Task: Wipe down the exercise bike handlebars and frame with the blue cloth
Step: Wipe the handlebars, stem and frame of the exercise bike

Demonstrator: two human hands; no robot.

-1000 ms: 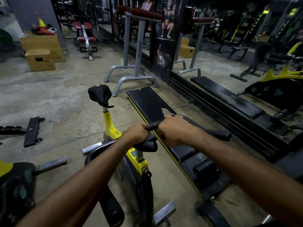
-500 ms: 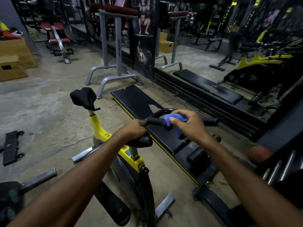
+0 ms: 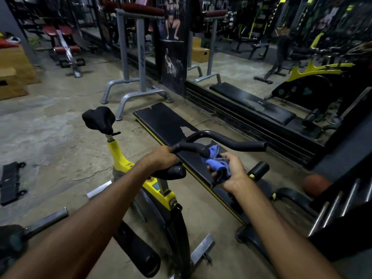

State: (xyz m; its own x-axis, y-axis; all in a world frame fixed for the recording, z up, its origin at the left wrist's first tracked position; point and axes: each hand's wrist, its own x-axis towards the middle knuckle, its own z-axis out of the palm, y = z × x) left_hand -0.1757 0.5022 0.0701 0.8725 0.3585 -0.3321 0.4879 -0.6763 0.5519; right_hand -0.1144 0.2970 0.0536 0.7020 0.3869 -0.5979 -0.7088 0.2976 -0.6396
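A yellow and black exercise bike (image 3: 159,190) stands in front of me, with a black saddle (image 3: 99,118) at the far end. Its black handlebars (image 3: 227,140) curve across the middle of the view. My left hand (image 3: 161,158) grips the left part of the handlebars. My right hand (image 3: 231,172) holds the blue cloth (image 3: 214,161) wrapped round a short near handlebar grip, below the long right bar. The cloth hides most of that grip.
A black flat bench (image 3: 167,123) lies on the floor right of the bike. Grey steel stands (image 3: 138,93) rise behind it. A mirror wall (image 3: 261,57) runs along the right. A weight rack (image 3: 342,208) sits at the near right, another machine (image 3: 12,240) at the near left.
My right hand with the blue cloth has slid down from the top handlebar loop onto a lower near grip. My left hand has kept its hold. The view shifted slightly.
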